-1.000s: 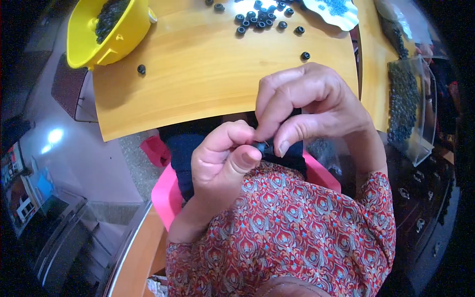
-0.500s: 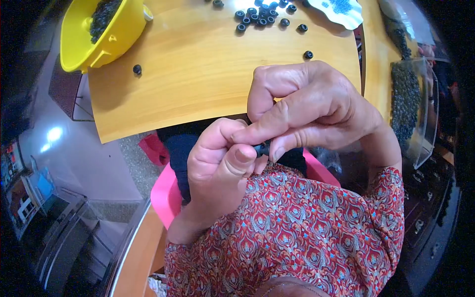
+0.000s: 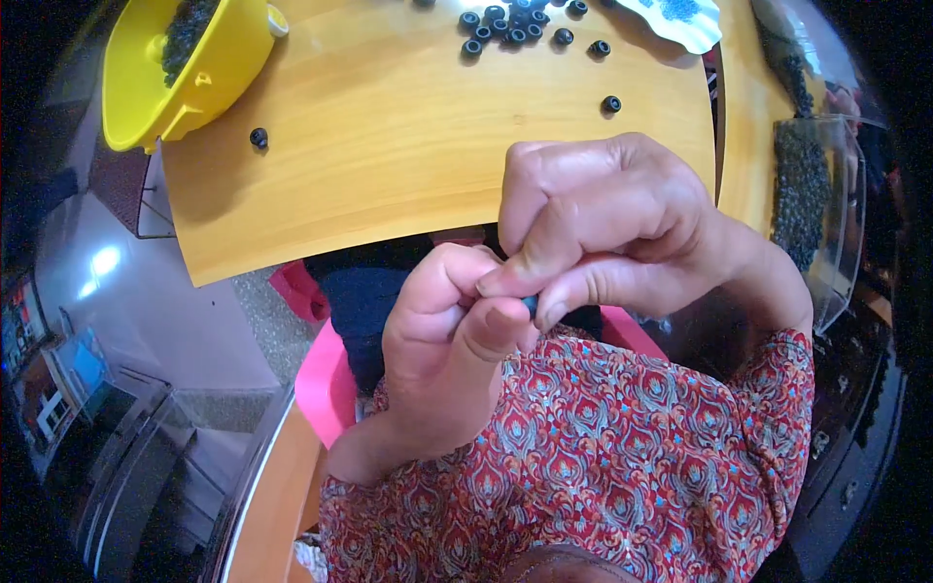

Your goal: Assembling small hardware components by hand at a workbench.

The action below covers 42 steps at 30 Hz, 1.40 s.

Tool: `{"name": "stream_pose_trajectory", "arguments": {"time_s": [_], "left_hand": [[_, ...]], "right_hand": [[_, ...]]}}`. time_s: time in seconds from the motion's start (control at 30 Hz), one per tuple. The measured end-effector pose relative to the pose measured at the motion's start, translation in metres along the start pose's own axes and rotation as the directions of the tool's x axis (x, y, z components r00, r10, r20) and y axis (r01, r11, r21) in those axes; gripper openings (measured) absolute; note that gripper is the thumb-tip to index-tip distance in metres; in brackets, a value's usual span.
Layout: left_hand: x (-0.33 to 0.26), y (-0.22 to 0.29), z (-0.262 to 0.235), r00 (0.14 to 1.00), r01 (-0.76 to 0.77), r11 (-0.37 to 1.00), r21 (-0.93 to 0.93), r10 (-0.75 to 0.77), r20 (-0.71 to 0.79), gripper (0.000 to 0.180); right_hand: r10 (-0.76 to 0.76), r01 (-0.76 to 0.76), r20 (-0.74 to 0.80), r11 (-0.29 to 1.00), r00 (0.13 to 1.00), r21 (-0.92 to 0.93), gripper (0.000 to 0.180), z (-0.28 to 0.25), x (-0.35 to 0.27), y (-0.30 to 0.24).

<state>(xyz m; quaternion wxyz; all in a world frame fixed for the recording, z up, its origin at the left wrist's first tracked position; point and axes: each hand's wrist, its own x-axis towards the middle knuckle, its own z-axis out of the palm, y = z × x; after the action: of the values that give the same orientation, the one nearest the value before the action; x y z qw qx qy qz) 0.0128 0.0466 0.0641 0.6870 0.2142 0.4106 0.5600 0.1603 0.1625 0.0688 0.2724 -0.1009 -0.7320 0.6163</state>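
Over my lap, just off the table's near edge, my two hands meet fingertip to fingertip. My left hand [image 3: 442, 355] is closed, its thumb and curled fingers pinching a small dark part [image 3: 530, 303]. From the right, my right hand [image 3: 622, 214] closes thumb and forefinger on the same part. Only a bluish-dark sliver of it shows between the fingertips, so its shape is hidden. Beyond the hands, several small round black pieces [image 3: 501, 26] with ringed, hollow-looking ends lie on the wooden table [image 3: 389, 165]. Single ones sit apart, one black piece [image 3: 611, 104] nearer my right hand.
A yellow basin [image 3: 228, 73] holding dark pieces stands at the far left, with a lone black piece [image 3: 259, 138] beside it. A white wavy-edged dish [image 3: 696, 41] with tiny blue bits is at the far right. A clear box [image 3: 847, 219] of dark pieces stands farther right.
Both hands have shifted slightly right. The right fingertips have closed in against the left ones, so less of the dark part shows than before.
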Motion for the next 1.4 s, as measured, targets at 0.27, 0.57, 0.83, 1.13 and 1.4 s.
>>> {"name": "stream_pose_trajectory", "arguments": {"time_s": [0.27,0.57,0.83,1.13,1.4], "left_hand": [[0.021,-0.01,-0.02,0.999,0.026,0.978,-0.207,-0.021,0.026,0.017],[0.011,0.001,-0.006,0.998,0.06,0.971,-0.23,-0.058,0.012,0.023],[0.01,-0.005,-0.02,0.995,0.014,0.965,-0.262,0.013,0.101,0.02],[0.006,-0.009,-0.017,0.984,-0.18,0.983,0.023,0.18,-0.017,0.022],[0.004,-0.011,-0.019,0.921,-0.371,0.882,0.291,0.388,-0.001,0.028]], "right_hand": [[0.173,-0.173,-0.032,0.985,0.984,-0.017,0.017,-0.007,0.004,0.024],[0.3,-0.313,0.088,0.897,0.95,0.313,0.027,-0.011,0.001,0.016],[0.29,-0.274,-0.008,0.912,0.957,0.304,0.031,-0.002,-0.003,0.013],[-0.218,0.131,-0.211,0.924,0.953,-0.36,0.019,0.013,-0.005,0.004],[-0.35,0.183,-0.181,0.786,0.919,-0.59,0.022,0.024,-0.008,-0.001]]}}
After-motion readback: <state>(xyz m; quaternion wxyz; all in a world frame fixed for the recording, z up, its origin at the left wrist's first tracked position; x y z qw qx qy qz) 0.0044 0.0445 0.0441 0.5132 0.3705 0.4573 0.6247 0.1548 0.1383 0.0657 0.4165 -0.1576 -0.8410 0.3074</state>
